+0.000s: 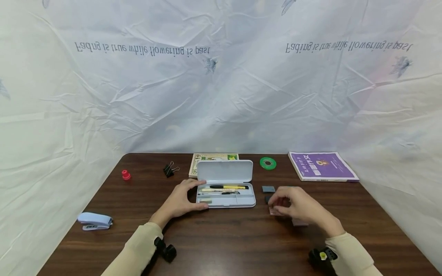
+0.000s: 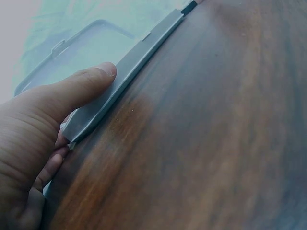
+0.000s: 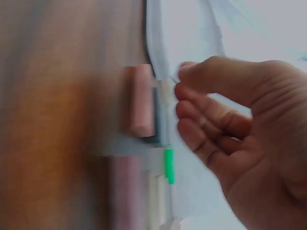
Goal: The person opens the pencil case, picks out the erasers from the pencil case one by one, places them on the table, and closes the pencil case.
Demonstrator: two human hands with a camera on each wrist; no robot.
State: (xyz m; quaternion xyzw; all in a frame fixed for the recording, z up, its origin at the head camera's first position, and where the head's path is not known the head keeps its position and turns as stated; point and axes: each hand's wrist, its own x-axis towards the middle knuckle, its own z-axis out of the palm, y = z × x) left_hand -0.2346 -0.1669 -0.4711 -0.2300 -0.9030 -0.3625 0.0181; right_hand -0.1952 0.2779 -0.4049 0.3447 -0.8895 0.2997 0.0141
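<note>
A pale pencil case lies with its lid raised, holding a yellow-and-black pen, other pens and a small greenish block. My left hand grips its left end, thumb on the front wall, as the left wrist view also shows. To the right of the case, my right hand hovers over small rectangular blocks. Its fingers are loosely bent, with nothing between thumb and fingertips in the right wrist view. Below them sit a pink block and a mauve block. Farther back is a blue-grey block.
Behind the case lies a booklet, partly covered by the lid. A green tape roll and a purple book are at the back right. On the left are a black binder clip, a red stamp-like piece and a light-blue stapler.
</note>
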